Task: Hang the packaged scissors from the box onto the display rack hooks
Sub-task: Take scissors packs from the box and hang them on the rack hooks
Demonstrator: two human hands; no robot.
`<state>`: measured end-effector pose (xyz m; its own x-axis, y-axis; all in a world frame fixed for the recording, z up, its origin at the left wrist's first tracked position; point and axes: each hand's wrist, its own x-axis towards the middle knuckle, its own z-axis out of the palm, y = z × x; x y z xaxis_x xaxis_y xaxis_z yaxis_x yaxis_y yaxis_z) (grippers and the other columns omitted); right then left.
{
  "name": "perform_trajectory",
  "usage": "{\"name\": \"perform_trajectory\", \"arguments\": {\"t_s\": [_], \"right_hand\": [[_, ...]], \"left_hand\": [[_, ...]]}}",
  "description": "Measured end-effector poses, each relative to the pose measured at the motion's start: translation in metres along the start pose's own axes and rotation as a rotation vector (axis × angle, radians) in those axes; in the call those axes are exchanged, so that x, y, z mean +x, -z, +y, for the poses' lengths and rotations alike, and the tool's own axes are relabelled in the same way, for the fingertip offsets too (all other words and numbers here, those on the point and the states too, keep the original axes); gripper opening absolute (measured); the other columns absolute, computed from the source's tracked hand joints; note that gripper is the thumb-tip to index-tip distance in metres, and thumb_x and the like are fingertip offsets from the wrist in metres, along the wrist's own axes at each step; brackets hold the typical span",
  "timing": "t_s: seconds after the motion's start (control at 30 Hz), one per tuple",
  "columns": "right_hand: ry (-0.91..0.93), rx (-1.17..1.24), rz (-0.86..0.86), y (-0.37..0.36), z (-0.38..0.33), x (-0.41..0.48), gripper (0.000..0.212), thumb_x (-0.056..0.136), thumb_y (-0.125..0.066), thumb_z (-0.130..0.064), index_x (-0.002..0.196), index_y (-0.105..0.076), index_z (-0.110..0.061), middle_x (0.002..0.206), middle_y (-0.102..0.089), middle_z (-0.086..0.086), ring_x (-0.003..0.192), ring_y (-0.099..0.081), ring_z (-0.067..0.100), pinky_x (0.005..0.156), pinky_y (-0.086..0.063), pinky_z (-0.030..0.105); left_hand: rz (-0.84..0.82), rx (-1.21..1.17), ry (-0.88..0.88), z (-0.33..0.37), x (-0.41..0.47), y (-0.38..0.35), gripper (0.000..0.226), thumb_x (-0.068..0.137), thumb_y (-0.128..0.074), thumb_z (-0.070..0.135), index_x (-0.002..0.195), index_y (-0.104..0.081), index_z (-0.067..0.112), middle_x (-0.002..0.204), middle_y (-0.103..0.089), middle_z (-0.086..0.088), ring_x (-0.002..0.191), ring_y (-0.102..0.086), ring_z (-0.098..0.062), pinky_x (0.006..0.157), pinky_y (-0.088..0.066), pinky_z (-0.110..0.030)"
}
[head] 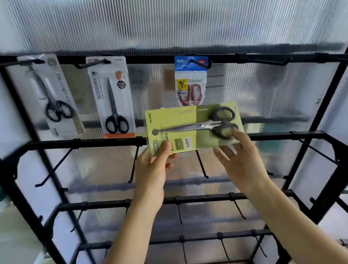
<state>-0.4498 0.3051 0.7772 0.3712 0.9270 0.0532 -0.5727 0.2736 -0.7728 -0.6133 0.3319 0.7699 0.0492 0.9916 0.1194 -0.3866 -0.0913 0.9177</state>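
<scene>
The green pack (189, 118) of scissors lay sideways in the air before the rack's (81, 141) second rail, just below the blue pack (191, 80). The left hand (152, 172) pinched its lower left corner. The right hand (241, 162) touched the front near the handles, fingers spread below; whether it gripped could not be told. A grey pack (53, 94) and a white pack (112, 100) hung on far hooks to the left.

The single head-worn wide-angle camera looks forward at the display rack (59, 144) from near by.
</scene>
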Motion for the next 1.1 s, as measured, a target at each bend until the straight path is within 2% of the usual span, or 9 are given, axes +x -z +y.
{"name": "perform_trajectory", "arguments": {"t_s": [0.07,0.13,0.3,0.4,0.53,0.63,0.7,0.8,1.1], "right_hand": [[0.098,-0.232,0.168,0.009,-0.001,0.002,0.049,0.089,-0.054,-0.013,0.135,-0.037,-0.022,0.121,-0.054,0.001,0.105,-0.055,0.015,0.093,-0.045,0.032],[0.214,-0.498,0.166,0.011,-0.002,-0.001,0.048,0.088,-0.059,-0.015,0.131,-0.042,-0.028,0.125,-0.052,-0.005,0.116,-0.049,0.013,0.104,-0.038,0.034],[0.179,-0.891,-0.38,-0.012,0.0,-0.014,0.018,0.087,-0.057,-0.017,0.1,-0.061,-0.03,0.099,-0.067,-0.013,0.089,-0.062,-0.008,0.088,-0.05,0.016],[0.076,-0.948,-0.568,-0.023,0.018,-0.019,0.013,0.09,-0.054,-0.018,0.096,-0.064,-0.022,0.098,-0.07,0.001,0.093,-0.067,0.011,0.084,-0.054,0.027],[0.106,-0.878,-0.497,-0.023,0.032,-0.023,0.015,0.09,-0.055,-0.018,0.099,-0.064,-0.025,0.104,-0.07,0.006,0.099,-0.066,0.021,0.089,-0.053,0.036],[0.163,-0.752,-0.441,-0.017,0.03,-0.026,0.017,0.087,-0.057,-0.015,0.1,-0.064,-0.023,0.1,-0.071,0.005,0.095,-0.067,0.021,0.085,-0.055,0.036],[0.239,-0.705,-0.361,-0.009,0.024,-0.028,0.012,0.085,-0.057,-0.017,0.093,-0.064,-0.023,0.09,-0.071,0.003,0.086,-0.066,0.02,0.078,-0.056,0.037],[0.368,-0.624,-0.231,0.003,0.003,-0.031,0.008,0.087,-0.056,-0.012,0.089,-0.061,-0.018,0.072,-0.064,-0.003,0.067,-0.056,0.013,0.061,-0.05,0.024],[0.56,-0.612,0.069,0.038,-0.074,-0.019,0.038,0.087,-0.058,-0.005,0.119,-0.051,-0.025,0.061,-0.06,0.0,0.056,-0.05,0.008,0.057,-0.042,0.02]], "left_hand": [[0.064,-0.03,-0.052,0.005,0.006,0.008,0.008,0.084,-0.061,0.016,0.076,-0.063,0.018,0.068,-0.068,0.008,0.068,-0.058,-0.01,0.062,-0.044,-0.022],[0.059,-0.036,-0.101,0.011,0.011,0.014,0.009,0.085,-0.06,0.014,0.08,-0.065,0.019,0.066,-0.069,0.01,0.068,-0.059,-0.009,0.06,-0.046,-0.021],[-0.004,0.028,-0.169,0.02,0.012,0.018,0.016,0.07,-0.076,0.029,0.072,-0.066,0.016,0.081,-0.058,-0.011,0.084,-0.051,-0.022,0.079,-0.038,-0.036],[-0.012,-0.059,-0.166,0.027,0.01,0.016,0.013,0.074,-0.065,0.025,0.065,-0.072,0.019,0.078,-0.067,-0.004,0.085,-0.059,-0.022,0.085,-0.046,-0.04],[-0.062,-0.151,-0.156,0.036,0.01,0.011,0.046,0.092,-0.048,0.015,0.057,-0.074,0.025,0.065,-0.072,0.008,0.065,-0.068,-0.005,0.063,-0.057,-0.022],[-0.104,-0.174,-0.125,0.039,0.009,0.0,0.04,0.093,-0.045,0.017,0.065,-0.073,0.019,0.067,-0.072,0.007,0.065,-0.069,-0.005,0.059,-0.056,-0.021],[-0.191,-0.163,-0.12,0.038,0.006,-0.012,0.025,0.092,-0.046,0.02,0.079,-0.067,0.017,0.073,-0.074,0.005,0.071,-0.07,-0.007,0.063,-0.056,-0.022],[-0.365,-0.018,-0.123,0.032,0.002,-0.038,0.015,0.084,-0.054,0.024,0.09,-0.066,0.019,0.092,-0.072,0.001,0.093,-0.066,-0.016,0.088,-0.05,-0.032],[-0.505,0.274,-0.166,0.015,-0.002,-0.125,0.026,0.094,-0.051,0.023,0.077,-0.057,0.005,0.072,-0.044,-0.01,0.073,-0.039,-0.017,0.068,-0.028,-0.029]]}}
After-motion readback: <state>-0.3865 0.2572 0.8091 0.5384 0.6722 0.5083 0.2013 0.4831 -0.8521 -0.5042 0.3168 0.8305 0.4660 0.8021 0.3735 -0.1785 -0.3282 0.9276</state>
